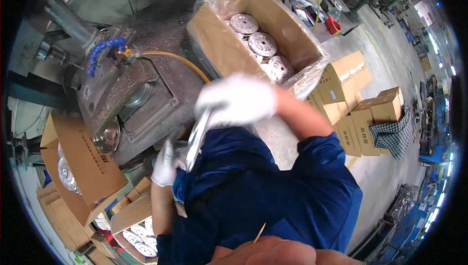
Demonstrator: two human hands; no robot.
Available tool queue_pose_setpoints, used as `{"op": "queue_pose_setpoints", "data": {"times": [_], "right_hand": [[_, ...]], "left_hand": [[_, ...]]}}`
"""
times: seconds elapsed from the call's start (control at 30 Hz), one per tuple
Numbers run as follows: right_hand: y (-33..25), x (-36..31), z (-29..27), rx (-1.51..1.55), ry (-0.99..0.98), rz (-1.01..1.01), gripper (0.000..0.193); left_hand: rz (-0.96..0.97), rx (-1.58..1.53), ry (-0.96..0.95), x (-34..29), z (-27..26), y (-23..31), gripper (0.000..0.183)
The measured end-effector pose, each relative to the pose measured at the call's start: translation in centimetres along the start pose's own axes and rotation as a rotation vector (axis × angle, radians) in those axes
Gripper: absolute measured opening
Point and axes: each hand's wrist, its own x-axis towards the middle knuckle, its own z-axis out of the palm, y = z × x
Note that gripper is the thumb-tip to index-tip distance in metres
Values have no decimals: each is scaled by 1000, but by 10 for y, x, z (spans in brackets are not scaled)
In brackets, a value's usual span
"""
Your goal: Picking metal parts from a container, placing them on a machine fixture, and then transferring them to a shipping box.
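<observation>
My right hand (pixel 236 102), in a white glove and smeared by motion, is closed on the upper end of a shiny metal disc (pixel 197 139). The disc is seen nearly edge-on and slants down above my lap. Just left of its lower end is my left hand (pixel 165 165), also white-gloved, its fingers partly bent around a blurred greyish metal piece. What that piece is I cannot make out. Left of both hands stands a machine with an oily metal bed (pixel 151 111). A round shiny metal part (pixel 107 137) sits at the bed's near edge.
An open carton (pixel 214 33) lined with plastic holds several silvery discs (pixel 263 45) beyond my right hand. More cartons with discs stand at the lower left, one of them tilted (pixel 87 162). Closed cartons (pixel 358 128) stand on the right. A blue segmented hose (pixel 100 50) reaches over the machine.
</observation>
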Motion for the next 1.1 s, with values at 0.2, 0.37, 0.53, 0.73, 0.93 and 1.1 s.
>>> {"op": "queue_pose_setpoints", "data": {"times": [0.2, 0.37, 0.53, 0.73, 0.93, 1.1], "right_hand": [[79, -51, -165, -583, 88, 592, 29], [263, -87, -161, -525, -355, 972, 36], [298, -79, -141, -547, -544, 1125, 39], [292, -88, -108, -757, -581, 1194, 39], [241, -78, -77, -712, -657, 1115, 58], [258, -76, -73, -624, -709, 1035, 62]], "left_hand": [[-74, -213, 177, -16, -73, -64, 75], [-165, 30, 461, -17, -103, -102, 57], [-238, 50, 639, -66, -122, -116, 53], [-316, 125, 712, -100, -124, -127, 54], [-354, 215, 642, -91, -130, -134, 51], [-295, 243, 642, -95, -127, -120, 49]]}}
